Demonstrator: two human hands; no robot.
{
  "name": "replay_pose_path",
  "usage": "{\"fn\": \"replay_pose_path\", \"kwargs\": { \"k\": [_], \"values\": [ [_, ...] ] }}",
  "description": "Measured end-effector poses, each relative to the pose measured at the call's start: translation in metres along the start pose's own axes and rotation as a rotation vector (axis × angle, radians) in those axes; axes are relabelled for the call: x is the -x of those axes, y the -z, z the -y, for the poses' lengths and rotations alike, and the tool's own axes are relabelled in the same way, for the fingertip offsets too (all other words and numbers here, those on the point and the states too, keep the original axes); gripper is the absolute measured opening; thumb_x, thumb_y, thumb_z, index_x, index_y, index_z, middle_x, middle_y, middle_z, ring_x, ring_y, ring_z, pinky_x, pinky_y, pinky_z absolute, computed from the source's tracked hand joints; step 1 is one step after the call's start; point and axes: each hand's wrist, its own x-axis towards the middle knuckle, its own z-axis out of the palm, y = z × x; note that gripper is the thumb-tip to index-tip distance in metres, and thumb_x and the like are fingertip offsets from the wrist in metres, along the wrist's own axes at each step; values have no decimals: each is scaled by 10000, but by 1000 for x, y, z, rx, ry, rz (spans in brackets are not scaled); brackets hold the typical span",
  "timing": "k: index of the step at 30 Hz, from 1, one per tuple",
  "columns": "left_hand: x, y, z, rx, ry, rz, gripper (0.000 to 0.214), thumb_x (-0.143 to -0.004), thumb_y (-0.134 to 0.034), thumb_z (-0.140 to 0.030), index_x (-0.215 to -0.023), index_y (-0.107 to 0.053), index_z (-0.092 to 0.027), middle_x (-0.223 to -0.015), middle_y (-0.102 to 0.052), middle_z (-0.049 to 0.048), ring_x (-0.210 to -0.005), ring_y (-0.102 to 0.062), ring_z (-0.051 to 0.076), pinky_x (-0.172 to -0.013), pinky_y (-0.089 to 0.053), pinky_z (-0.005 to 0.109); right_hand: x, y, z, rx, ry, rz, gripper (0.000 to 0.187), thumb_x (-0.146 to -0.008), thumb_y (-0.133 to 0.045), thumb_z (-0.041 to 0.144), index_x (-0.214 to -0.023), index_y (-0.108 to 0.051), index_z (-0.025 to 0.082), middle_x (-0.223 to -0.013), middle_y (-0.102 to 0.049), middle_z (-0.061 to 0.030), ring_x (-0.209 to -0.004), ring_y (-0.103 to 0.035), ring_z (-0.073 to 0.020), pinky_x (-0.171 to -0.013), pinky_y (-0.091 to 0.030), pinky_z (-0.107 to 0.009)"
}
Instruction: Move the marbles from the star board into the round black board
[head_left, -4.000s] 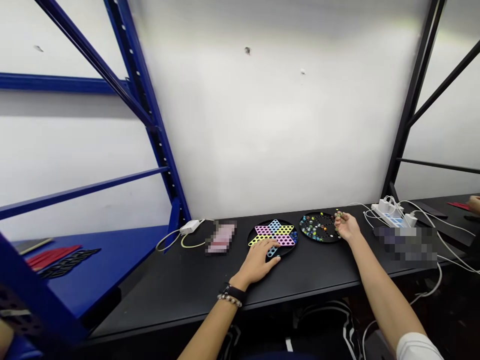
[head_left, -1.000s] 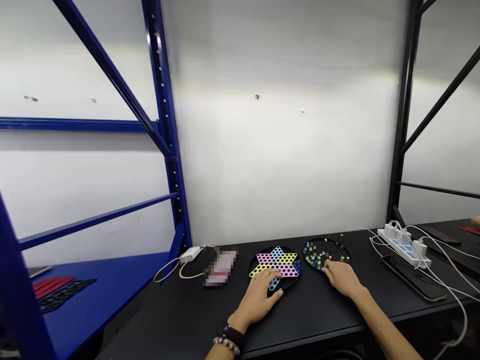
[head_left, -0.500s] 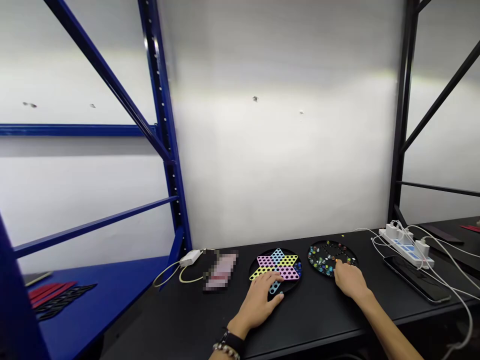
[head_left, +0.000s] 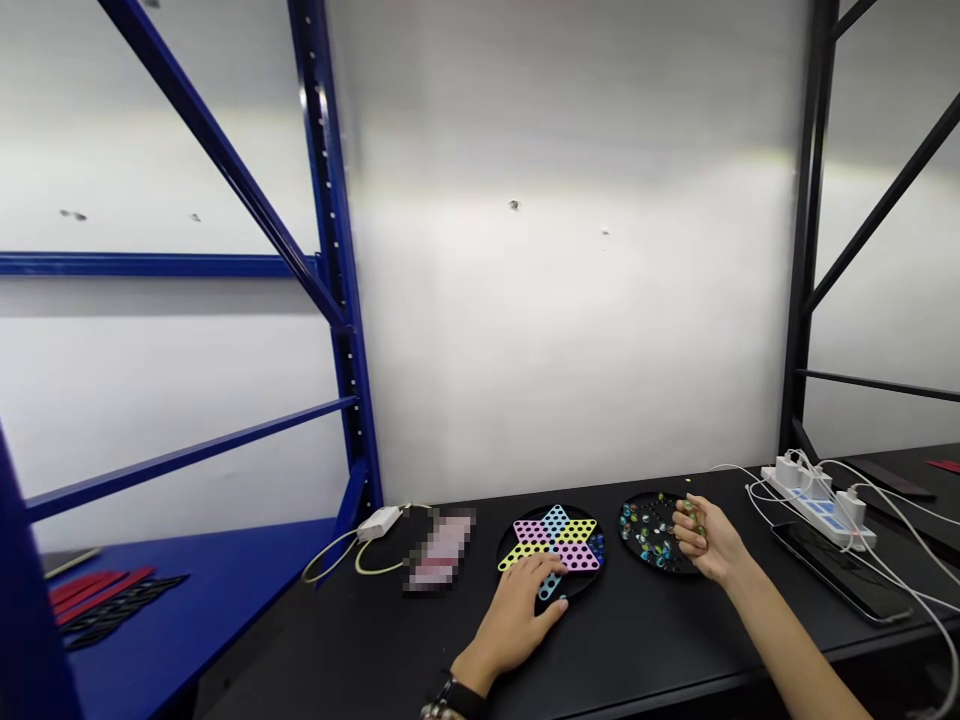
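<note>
Two bare hands and two round black playing pieces of kit stood on the black tabletop [head_left: 660, 640].

Item: left hand [head_left: 517, 612], released, spread flat, its fingers [head_left: 536, 570] resting on the near point of the Chinese checkers board [head_left: 559, 540], a pink, yellow and blue star on a black disc, just right of centre.

Item: right hand [head_left: 706, 535], clenched, raised over the right edge of the black marble tray [head_left: 637, 560], curled around a small cluster of glass marbles [head_left: 694, 515], green and yellow showing; count hidden by the fingers.

Item: loose marbles [head_left: 649, 530], many colours, lying in the tray, which sat just right of the board.

Item: one yellow speck [head_left: 688, 481], possibly a marble, on the table just beyond the tray.

Change noted: the right hand had lifted from low against the tray and closed, so a handful had left the tray.

Also present, right: power strip [head_left: 817, 505], smartphone [head_left: 840, 575]. Left: white charger [head_left: 379, 522], pixelated object [head_left: 441, 552], blue shelf [head_left: 225, 590] bearing red and black strips [head_left: 97, 600].
</note>
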Motion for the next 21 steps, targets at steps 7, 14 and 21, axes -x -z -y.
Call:
{"fn": "replay_pose_path", "kwargs": {
  "k": [7, 14, 21],
  "values": [
    [0, 2, -1, -9, 6, 7, 342, -843, -618, -341, -1184, -624, -327, -1355, -592, 26, -1303, -486, 279, -1135, -359, 483, -41, -14, -21, 816, 100, -229, 317, -926, -414, 397, -743, -563, 185, -621, -555, 0, -491, -522, -114, -475, -354, -212],
    [1, 4, -4, 11, 37, 24, 335, -839, -620, -329, -1175, -618, -333, -1370, -577, 19, -1314, -468, 277, -1145, -335, 493, -41, -16, -34, 1662, 148, -127, 318, -974, -387, 326, -1046, -662, 184, -1085, -689, -147, -1008, -668, -281, -816, -453, -348],
    [1, 4, -3, 15, 52, 32, 340, -833, -629, -330, -1173, -616, -332, -1373, -574, 14, -1315, -466, 275, -1149, -330, 479, -38, -23, -43, 1683, 228, -69, 240, -931, -453, 262, -986, -670, 174, -1034, -684, -140, -955, -663, -277, -796, -441, -334]
  ]
}}
